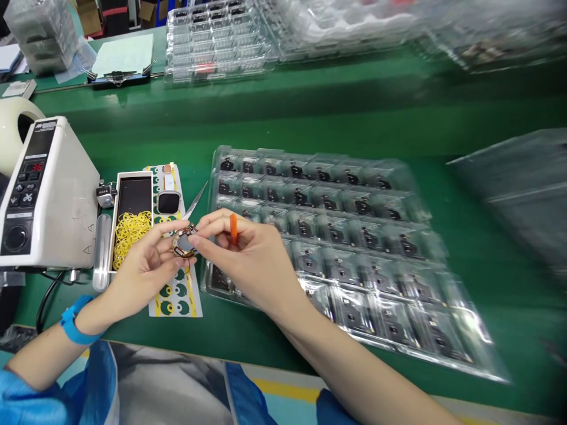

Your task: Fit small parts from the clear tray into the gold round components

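Note:
My left hand (148, 260), with a blue wristband, grips a small round electronic part (182, 242) by its edge. It has a grey disc face and a gold-coloured rim. From the right, my right hand (248, 248) pinches the same part, thumb on its face. An orange piece (233, 229) shows at the right hand's fingers; its kind is unclear. A pointed metal blade (195, 200) juts out beyond the fingers, its other end hidden. Below the hands lies a sticker sheet (195, 301) with green and yellow shapes, bearing a square-faced watch-like item (169, 202).
A clear compartment tray (481, 348) of dark small parts spans the right. Left stand a white box (155, 177) of yellow rings and a white device (80, 177) with a red display. Behind are a clipboard (119, 77) and more clear trays (217, 44).

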Tool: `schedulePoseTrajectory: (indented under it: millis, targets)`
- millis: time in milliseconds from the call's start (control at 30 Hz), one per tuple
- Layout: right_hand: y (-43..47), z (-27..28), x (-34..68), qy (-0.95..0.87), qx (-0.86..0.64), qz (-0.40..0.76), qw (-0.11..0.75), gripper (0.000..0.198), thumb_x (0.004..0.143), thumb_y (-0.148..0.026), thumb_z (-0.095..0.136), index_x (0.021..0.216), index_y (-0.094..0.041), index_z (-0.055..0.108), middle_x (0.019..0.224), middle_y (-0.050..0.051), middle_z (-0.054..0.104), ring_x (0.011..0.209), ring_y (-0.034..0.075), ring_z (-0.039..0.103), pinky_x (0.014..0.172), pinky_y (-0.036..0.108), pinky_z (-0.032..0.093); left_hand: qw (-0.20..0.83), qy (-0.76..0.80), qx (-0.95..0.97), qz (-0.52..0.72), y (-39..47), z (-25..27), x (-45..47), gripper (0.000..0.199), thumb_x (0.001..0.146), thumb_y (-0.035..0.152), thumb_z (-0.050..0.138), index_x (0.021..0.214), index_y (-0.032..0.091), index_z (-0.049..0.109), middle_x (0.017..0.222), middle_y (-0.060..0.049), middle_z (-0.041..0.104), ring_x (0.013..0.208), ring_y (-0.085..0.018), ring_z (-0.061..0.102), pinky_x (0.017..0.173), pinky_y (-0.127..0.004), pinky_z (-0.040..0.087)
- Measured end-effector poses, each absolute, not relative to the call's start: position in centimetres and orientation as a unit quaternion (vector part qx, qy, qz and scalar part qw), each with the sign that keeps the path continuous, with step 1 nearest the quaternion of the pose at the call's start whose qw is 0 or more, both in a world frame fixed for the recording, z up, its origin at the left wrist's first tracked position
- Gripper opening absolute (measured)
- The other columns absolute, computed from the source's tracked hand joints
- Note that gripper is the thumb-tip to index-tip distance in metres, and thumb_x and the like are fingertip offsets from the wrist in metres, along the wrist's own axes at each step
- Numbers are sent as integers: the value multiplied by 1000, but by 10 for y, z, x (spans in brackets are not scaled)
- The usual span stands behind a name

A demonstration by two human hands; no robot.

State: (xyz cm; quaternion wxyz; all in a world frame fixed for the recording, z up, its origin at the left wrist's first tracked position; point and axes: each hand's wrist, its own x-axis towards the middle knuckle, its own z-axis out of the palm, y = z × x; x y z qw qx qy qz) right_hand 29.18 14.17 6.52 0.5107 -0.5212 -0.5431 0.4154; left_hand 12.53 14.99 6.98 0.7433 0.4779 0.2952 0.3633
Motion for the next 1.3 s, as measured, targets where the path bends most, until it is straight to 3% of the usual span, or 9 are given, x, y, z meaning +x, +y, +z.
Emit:
schedulePoseTrajectory:
  millis: [200,433,600,800,967,1067,1167,1300]
  targets:
    - [140,69,290,-556,-527,395,507,15,75,-20,64,61,-19,64,73,1,60,56,10,42,49,25,31,743,300,464,378,150,71,128,28,87,12,65,113,19,58,97,-3,72,92,-14,69,83,-22,55]
    - [136,63,281,-564,-528,334,540,13,77,-18,64,67,-19,56,77,0,62,67,12,54,58,25,39,695,360,436,445,147,67,140,22,82,24,75,95,17,59,69,2,70,68,-13,69,68,-21,58]
    - [141,64,287,-595,-542,371,462,5,78,-24,63,77,-20,61,66,-4,50,54,10,38,49,24,29,686,374,436,447,147,70,139,26,80,30,77,93,17,59,69,1,70,63,-14,69,56,-21,56]
    - [142,70,290,-631,-507,385,443,19,82,-19,54,63,-18,49,66,-3,46,57,11,37,52,23,30,672,389,484,402,148,71,135,23,84,26,69,98,18,55,70,2,66,64,-12,64,64,-22,54]
    - [140,70,291,-641,-502,383,436,17,81,-17,55,65,-19,50,64,-3,44,58,11,39,52,23,32,549,447,635,308,151,76,126,8,88,23,58,84,17,61,76,-1,64,69,-13,58,63,-23,45]
    - [138,70,293,-637,-488,378,462,2,83,-19,57,84,-20,58,76,-2,51,60,11,42,53,23,35,472,478,667,324,156,84,122,8,80,17,61,72,16,64,67,1,59,62,-11,50,56,-22,38]
    - [136,72,296,-608,-484,353,520,15,86,-21,58,101,-23,58,86,0,52,61,11,43,53,25,38,545,496,571,363,162,88,120,9,71,17,65,66,16,58,61,3,57,53,-9,50,51,-19,39]
    - [135,75,299,-610,-471,290,568,13,87,-13,58,92,-24,63,94,2,57,60,11,46,53,27,40,663,473,442,376,166,84,121,23,67,17,71,68,18,48,61,4,63,51,-12,63,47,-17,46]
